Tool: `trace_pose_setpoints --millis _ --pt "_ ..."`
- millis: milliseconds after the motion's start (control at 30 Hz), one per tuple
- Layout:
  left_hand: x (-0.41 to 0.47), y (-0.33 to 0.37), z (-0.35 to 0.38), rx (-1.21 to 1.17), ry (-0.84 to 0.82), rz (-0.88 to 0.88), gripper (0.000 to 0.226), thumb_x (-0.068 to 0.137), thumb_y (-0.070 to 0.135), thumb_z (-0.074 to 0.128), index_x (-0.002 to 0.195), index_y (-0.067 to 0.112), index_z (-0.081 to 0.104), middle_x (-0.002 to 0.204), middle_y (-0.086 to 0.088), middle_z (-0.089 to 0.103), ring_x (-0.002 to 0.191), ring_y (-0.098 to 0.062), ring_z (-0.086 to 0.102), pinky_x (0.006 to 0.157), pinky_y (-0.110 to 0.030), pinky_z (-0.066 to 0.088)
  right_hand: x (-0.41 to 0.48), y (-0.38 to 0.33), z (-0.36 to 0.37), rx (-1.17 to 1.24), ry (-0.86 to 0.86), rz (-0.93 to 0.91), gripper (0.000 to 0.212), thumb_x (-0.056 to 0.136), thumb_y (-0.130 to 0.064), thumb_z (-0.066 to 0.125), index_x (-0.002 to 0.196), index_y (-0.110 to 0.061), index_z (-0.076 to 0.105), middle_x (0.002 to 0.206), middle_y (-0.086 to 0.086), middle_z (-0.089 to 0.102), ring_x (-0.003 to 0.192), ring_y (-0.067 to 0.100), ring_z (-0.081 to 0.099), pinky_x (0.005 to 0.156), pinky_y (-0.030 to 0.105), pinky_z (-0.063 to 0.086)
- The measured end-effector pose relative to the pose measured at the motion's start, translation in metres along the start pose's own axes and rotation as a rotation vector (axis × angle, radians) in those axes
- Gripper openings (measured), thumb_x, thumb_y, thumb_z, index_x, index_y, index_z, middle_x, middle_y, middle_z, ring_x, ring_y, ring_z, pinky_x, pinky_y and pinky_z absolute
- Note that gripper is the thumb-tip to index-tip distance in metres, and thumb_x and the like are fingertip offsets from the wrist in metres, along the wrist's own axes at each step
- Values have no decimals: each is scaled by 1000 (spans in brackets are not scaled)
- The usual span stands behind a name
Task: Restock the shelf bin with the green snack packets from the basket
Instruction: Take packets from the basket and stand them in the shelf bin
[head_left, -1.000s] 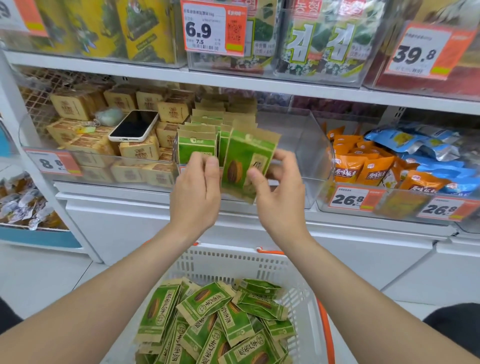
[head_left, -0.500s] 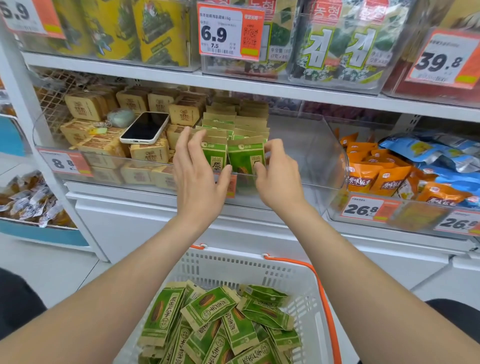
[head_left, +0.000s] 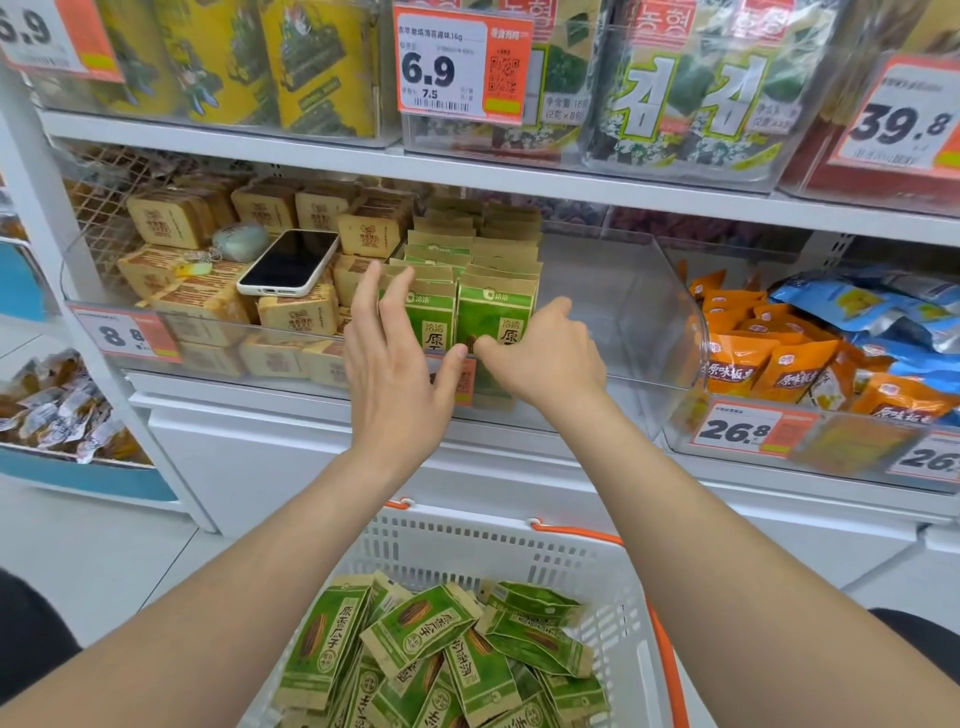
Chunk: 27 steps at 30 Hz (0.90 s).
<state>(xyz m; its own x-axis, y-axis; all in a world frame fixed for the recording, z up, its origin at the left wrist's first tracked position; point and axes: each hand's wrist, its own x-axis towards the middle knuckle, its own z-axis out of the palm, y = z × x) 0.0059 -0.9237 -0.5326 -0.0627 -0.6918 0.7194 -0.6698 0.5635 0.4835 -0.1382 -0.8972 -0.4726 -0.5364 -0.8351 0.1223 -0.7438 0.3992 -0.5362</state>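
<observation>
On the upper shelf, a price tag on a clear bin is printed with "6.9", a smaller "7.5", "16g" and a QR code. A tag at the left edge is cut off, and only ".9" is clearly read. "39.8" is shown on the right-hand tag. The seaweed packs are marked with a large "김".

On the lower shelf, "8" and a blurred second "8" are seen on the left tag. The green snack packets in the shelf bin are branded "洽洽", with "原" below. The orange packets are lettered "原味板". "26.8" is given on one tag, and "26" on a cut-off one.
</observation>
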Motion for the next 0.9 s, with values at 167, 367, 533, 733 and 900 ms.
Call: trace_pose_setpoints --millis 167,367,533,733,900 --pt "1 -5 2 -74 -7 -74 99 93 41 76 166 11 16 169 -17 15 158 -32 18 125 -45 23 22 -7 -10 78 -290 34 54 63 -64 76 100 -26 69 86 -3 76 64 20 76 81 42 62" --pt "0 -8 5 -76 -6 -75 105 92 46 75 167 10 12 163 -16 27 151 -30 27 122 -38 23 32 -2 2 57 -251 -25 51 70 -67 70 101 -27 64 88 -2 74 80 25 74 85 47 61" --pt "-1 -7 3 -61 -13 -72 106 92 45 77 167 9 10 163 -16 27 152 -30 26 123 -43 26 32 1 -8 100 -361 -58 45 82 -57 62 104 -18 67 94 9 74 80 27 73 82 44 62" --pt "-6 -8 2 -52 38 -39 98 95 40 76 164 2 18 160 -21 26 148 -35 30 122 -41 30 6 8 -5 -17 -79 -99 41 89 -57 58 89 -15 58 96 7 65 95 37 63 74 37 49" --pt "-21 -17 1 62 161 132 48 93 22 72 131 1 51 133 -23 44 123 -39 44 102 -46 38 -11 16 4 -110 240 -136 52 84 -60 57 106 -14 44 106 12 65 102 39 61 86 47 46"
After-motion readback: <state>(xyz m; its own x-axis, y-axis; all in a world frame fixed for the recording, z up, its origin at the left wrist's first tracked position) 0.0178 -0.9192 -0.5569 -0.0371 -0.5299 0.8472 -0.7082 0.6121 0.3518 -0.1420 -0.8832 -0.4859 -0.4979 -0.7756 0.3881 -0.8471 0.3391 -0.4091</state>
